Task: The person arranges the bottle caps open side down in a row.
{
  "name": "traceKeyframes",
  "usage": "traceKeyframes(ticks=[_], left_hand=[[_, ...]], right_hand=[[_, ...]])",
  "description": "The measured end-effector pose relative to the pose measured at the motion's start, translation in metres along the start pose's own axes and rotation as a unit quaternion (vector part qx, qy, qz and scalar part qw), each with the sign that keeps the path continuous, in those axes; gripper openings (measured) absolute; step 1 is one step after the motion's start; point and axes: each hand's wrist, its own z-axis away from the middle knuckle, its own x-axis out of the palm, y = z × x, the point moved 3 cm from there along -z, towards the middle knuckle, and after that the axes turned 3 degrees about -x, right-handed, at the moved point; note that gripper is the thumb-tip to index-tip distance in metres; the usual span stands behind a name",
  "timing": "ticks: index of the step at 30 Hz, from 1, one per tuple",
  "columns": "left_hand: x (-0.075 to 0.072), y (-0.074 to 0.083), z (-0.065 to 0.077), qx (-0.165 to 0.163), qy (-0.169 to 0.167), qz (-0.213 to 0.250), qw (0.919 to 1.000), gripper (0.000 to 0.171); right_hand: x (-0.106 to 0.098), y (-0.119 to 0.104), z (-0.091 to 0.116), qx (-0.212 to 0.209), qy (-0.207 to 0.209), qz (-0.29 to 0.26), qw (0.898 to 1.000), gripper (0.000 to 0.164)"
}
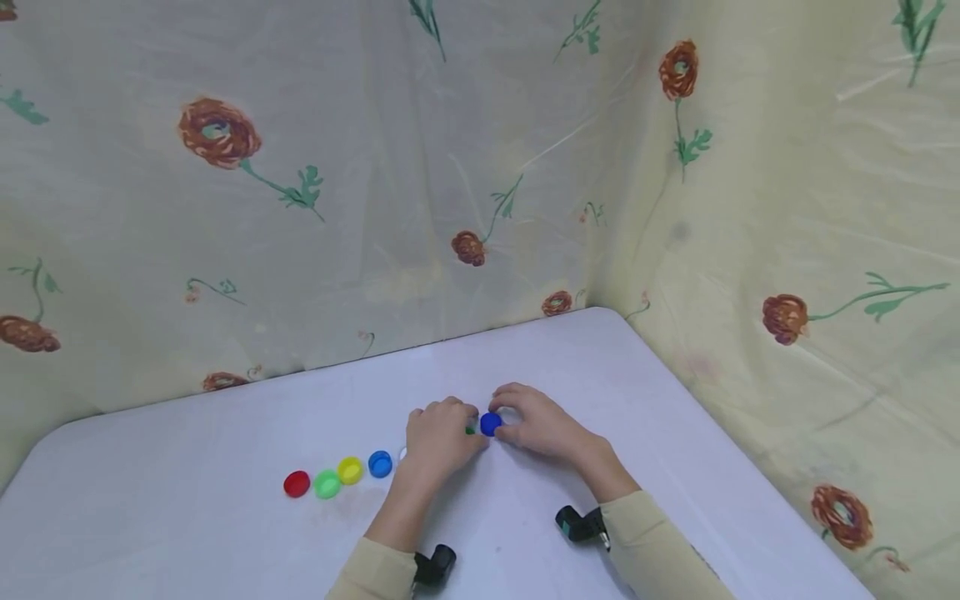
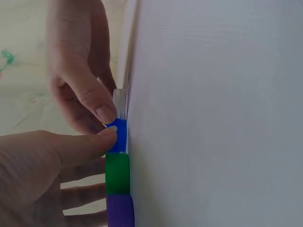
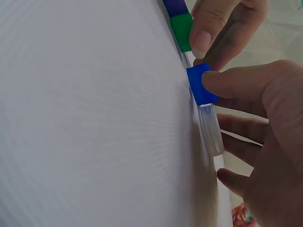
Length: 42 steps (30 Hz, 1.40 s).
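A dark blue bottle cap (image 1: 491, 424) stands on the table between both hands. My right hand (image 1: 542, 427) pinches it, with the thumb on its near side and fingers behind, as the right wrist view shows. Close on the other side is my left hand (image 1: 444, 437), its thumb and forefinger around the gap by a green cap (image 3: 182, 32). The left thumb overlaps the blue cap's edge in the left wrist view; I cannot tell whether it grips anything. A purple cap (image 2: 120, 210) sits beside the green one, and a clear cap (image 3: 209, 130) lies past the blue one.
Left of my hands, a red cap (image 1: 297, 484), a light green cap (image 1: 327, 484), a yellow cap (image 1: 349, 470) and a lighter blue cap (image 1: 380, 464) lie on the white table (image 1: 187, 500). Flowered sheeting (image 1: 360, 208) rises behind the table and along its right side.
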Motion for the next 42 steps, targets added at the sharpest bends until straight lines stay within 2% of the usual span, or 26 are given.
traceKeyframes(ticks=[5, 16, 32, 42], left_hand=[[-0.003, -0.007, 0.004, -0.001, -0.004, 0.003, 1.0000, 0.043], [-0.006, -0.013, 0.010, 0.000, -0.007, 0.001, 1.0000, 0.045], [-0.011, -0.015, 0.015, 0.017, 0.009, 0.003, 0.9998, 0.037], [-0.012, -0.020, 0.018, 0.009, 0.007, 0.012, 0.9999, 0.032]], right_hand=[[0.001, -0.002, 0.001, 0.006, 0.006, -0.003, 1.000, 0.032], [0.003, -0.010, -0.001, -0.012, 0.005, 0.000, 1.000, 0.031], [0.009, -0.023, -0.005, -0.052, -0.003, 0.004, 0.999, 0.025], [0.016, -0.027, -0.004, -0.064, -0.005, 0.029, 0.998, 0.021]])
